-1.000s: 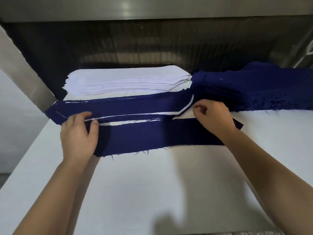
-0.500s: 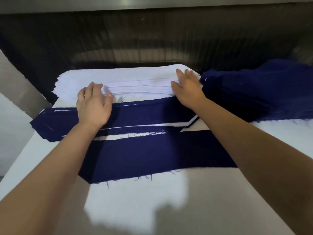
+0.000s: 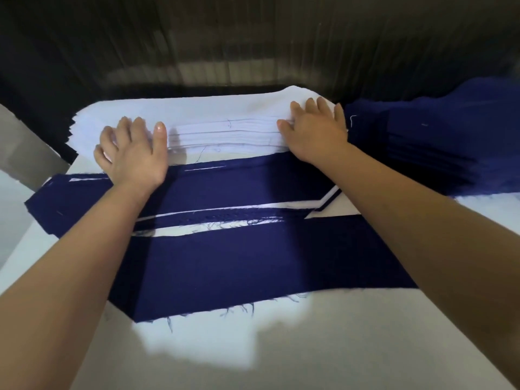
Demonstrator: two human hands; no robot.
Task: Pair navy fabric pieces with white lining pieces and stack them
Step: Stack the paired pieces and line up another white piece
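Note:
A stack of white lining pieces [image 3: 213, 119] lies at the back of the white table. My left hand [image 3: 135, 153] rests flat on the stack's left front edge, fingers spread. My right hand [image 3: 315, 130] lies on its right front corner, fingers over the top sheet. In front of the stack lie paired navy strips with white edges showing [image 3: 225, 190]. A single long navy fabric piece [image 3: 253, 260] with frayed edges lies nearest me. A pile of navy fabric pieces [image 3: 439, 147] sits at the right.
The white table [image 3: 253, 347] extends toward me below the navy piece. A dark ribbed wall [image 3: 253, 46] rises behind the stacks. A grey metal frame [image 3: 28, 147] slants at the left edge.
Both hands left the navy strips and reached forward onto the white lining stack. The camera moved closer and lower over the table.

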